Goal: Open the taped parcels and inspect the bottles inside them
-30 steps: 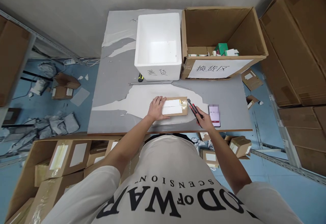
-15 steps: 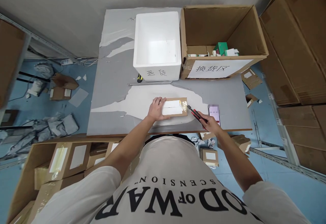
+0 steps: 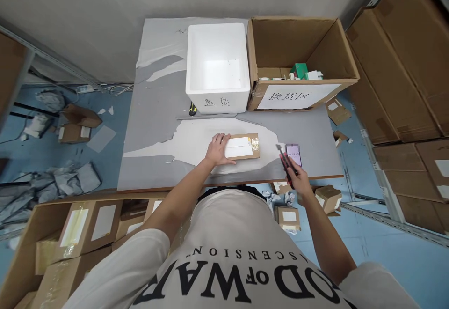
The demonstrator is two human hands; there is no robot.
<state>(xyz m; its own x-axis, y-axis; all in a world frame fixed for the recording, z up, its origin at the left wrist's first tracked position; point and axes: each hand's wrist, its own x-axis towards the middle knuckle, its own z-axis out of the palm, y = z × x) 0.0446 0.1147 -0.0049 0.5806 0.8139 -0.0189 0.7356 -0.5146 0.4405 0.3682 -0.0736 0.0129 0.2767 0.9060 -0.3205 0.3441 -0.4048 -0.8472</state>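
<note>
A small cardboard box [image 3: 256, 151] with a white label and clear tape at its right end lies flat on the table. My left hand [image 3: 218, 150] grips its left end, thumb along the near side and fingers over the far side. To the right of the box, my right hand [image 3: 297, 176] is closed around a black and red utility knife [image 3: 286, 161]. The knife's tip points away from me and is apart from the box. A phone [image 3: 293, 152] with a timer on its screen lies just beyond my right hand, partly covered by the knife.
At the back stand a white foam box [image 3: 216, 99] and a large carton [image 3: 305, 82] holding small boxes, both with handwritten signs. A yellow and black tool [image 3: 192, 109] lies by the foam box. A carton of parcels [image 3: 52, 201] is at my left; stacked cartons [image 3: 396, 75] rise at right.
My right hand has drawn the knife away from the box's taped end, to the right and slightly toward me. The left hand still holds the box in place.
</note>
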